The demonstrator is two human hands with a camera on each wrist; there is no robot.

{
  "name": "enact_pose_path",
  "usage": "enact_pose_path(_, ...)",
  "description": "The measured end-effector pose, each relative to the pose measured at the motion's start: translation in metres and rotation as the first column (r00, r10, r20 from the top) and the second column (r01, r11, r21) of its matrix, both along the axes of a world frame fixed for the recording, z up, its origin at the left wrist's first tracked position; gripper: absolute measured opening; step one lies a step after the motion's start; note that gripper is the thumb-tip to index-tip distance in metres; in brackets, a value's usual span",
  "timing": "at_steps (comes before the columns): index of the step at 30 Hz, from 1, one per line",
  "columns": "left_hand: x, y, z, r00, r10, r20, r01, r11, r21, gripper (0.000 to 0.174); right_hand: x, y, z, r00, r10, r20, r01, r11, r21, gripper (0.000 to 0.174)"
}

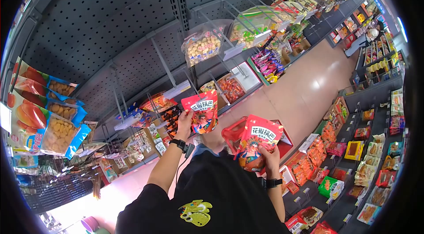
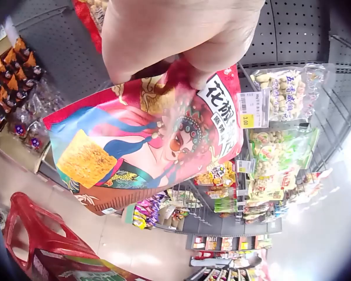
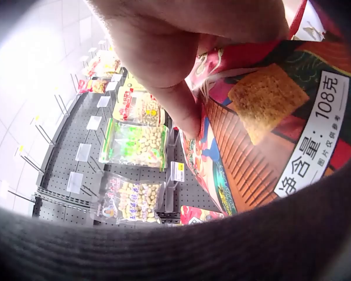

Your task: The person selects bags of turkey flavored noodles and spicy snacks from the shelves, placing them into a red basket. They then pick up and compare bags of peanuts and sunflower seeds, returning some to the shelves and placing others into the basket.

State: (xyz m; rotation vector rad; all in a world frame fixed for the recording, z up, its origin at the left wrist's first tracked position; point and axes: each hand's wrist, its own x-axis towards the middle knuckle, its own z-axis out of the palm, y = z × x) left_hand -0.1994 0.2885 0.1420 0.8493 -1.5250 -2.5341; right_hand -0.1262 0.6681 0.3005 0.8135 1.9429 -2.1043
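My left hand [image 1: 184, 124] pinches a red snack bag [image 1: 205, 111] by its side edge, near a hanging shelf rail. In the left wrist view that bag [image 2: 146, 143] shows an opera-style figure and a square golden crisp, with the left hand [image 2: 175, 38] along its edge. A second red snack bag [image 1: 257, 140] of matching design is held by my right hand [image 1: 270, 160] at its lower right side. The right wrist view has the right hand [image 3: 164, 58] across this bag [image 3: 257, 134], which bears a printed crisp and a weight label. Both bags face me upright.
Behind the bags is a red basket [image 1: 229, 133]. Hooks on a dark pegboard rack hold a bag of nuts [image 1: 203, 47] and, at left, large bags [image 1: 59, 134]. Packaged snacks [image 1: 309, 156] fill the right shelf. A tiled aisle [image 1: 304, 86] leads to a person [image 1: 364, 42] far off.
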Motion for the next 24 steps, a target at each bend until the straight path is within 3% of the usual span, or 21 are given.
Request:
enact_pose_path(5, -0.003, -0.001, 0.0, 0.999, 0.041, 0.012, -0.041, 0.999, -0.027, 0.011, -0.003, -0.006, 0.003, 1.0, 0.003, -0.005, -0.003, 1.0, -0.012, 0.043)
enact_pose_path(7, -0.004, 0.004, 0.027, 0.999, 0.028, 0.023, -0.027, 0.999, -0.047, 0.01, -0.004, -0.008, 0.004, 1.0, -0.002, 0.005, 0.002, 1.0, -0.015, 0.044)
enact_pose_path(11, -0.009, 0.003, 0.015, 0.998, 0.066, 0.025, -0.064, 0.997, -0.052, 0.01, -0.006, -0.01, 0.003, 1.0, -0.003, 0.009, 0.003, 1.0, 0.004, 0.044)
enact_pose_path(19, -0.07, -0.002, 0.006, 0.952, 0.307, -0.015, -0.307, 0.951, -0.022, 0.011, -0.009, -0.016, 0.007, 1.0, 0.026, -0.007, -0.026, 1.0, -0.003, 0.047)
enact_pose_path(24, -0.093, -0.016, -0.008, 0.934, 0.357, -0.009, -0.345, 0.897, -0.275, 0.02, -0.009, -0.014, 0.007, 0.999, 0.049, -0.017, -0.048, 0.998, 0.033, 0.044)
